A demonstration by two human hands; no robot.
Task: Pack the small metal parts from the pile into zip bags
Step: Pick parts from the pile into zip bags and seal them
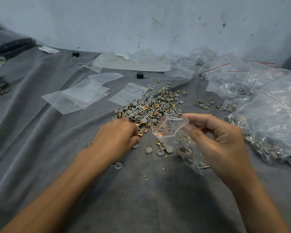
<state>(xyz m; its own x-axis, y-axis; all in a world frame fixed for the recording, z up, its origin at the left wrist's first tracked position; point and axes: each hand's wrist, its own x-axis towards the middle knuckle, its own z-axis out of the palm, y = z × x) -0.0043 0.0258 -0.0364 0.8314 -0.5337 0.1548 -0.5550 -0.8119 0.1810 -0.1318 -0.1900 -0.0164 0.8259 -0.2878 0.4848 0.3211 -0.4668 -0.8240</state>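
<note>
- Pile [156, 106] of small parts, seen from the head camera: grey round caps, brass square clips and thin silver pins, heaped on a grey cloth [57, 148] in the middle of the view, just beyond both hands.
- Left hand [118, 137] rests palm down on the near left edge of the pile. Its fingers are curled onto the parts and brass clips show at the fingertips. Whether they are pinched cannot be told.
- Right hand [218, 140] is raised just right of the pile's near edge. Its thumb and fingers are clamped on the rim of a clear bag [173, 132] with a red zip line.
- The bag's mouth gapes open toward the left hand. The bag hangs down and toward the viewer, with grey caps and a pin gathered in its lower end.
- Loose caps [158, 150] and tiny brass bits lie on the cloth between the two hands.
- Empty bags [81, 96] lie flat, overlapping, to the left of the pile.
- Filled bags [267, 115] are heaped at the right, along the cloth's edge.
- A pale flat board [133, 63] lies behind the pile, against a scuffed white wall [141, 22].
</note>
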